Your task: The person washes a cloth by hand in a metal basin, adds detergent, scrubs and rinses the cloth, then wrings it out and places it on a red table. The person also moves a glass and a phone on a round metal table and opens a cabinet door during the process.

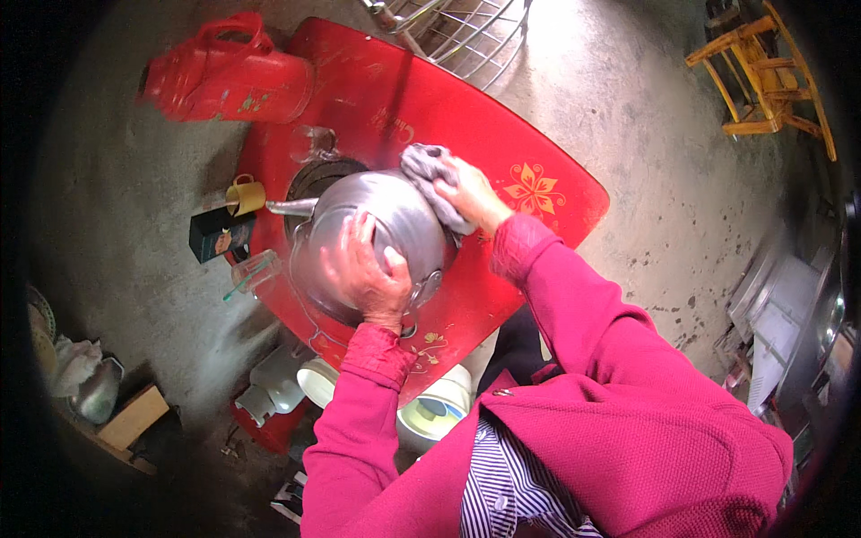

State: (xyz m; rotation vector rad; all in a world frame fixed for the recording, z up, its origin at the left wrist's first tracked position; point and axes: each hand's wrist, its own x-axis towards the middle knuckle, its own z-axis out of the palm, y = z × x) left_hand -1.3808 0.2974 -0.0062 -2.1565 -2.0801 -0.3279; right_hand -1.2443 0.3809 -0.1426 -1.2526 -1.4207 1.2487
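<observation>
A large metal kettle [424, 218] sits on a red table [471, 282], its spout [294, 206] pointing left. My left hand [373, 272] lies over the kettle with its fingers spread, the fingertips somewhat blurred. In my right hand [471, 191] is a bunched grey cloth [430, 175], pressed against the kettle's right side. A dark round ring [319, 178] shows partly behind the kettle. One of the kettle's handle joints [427, 288] is visible beside my left wrist. What lies under my left palm is hidden.
A red thermos flask [229, 74] and a clear glass [314, 143] are at upper left. Along the left edge are a yellow mug [247, 196], a dark box [218, 235] and a glass with a green stick [259, 270]. A metal rack [464, 30] and wooden chair [760, 74] stand beyond.
</observation>
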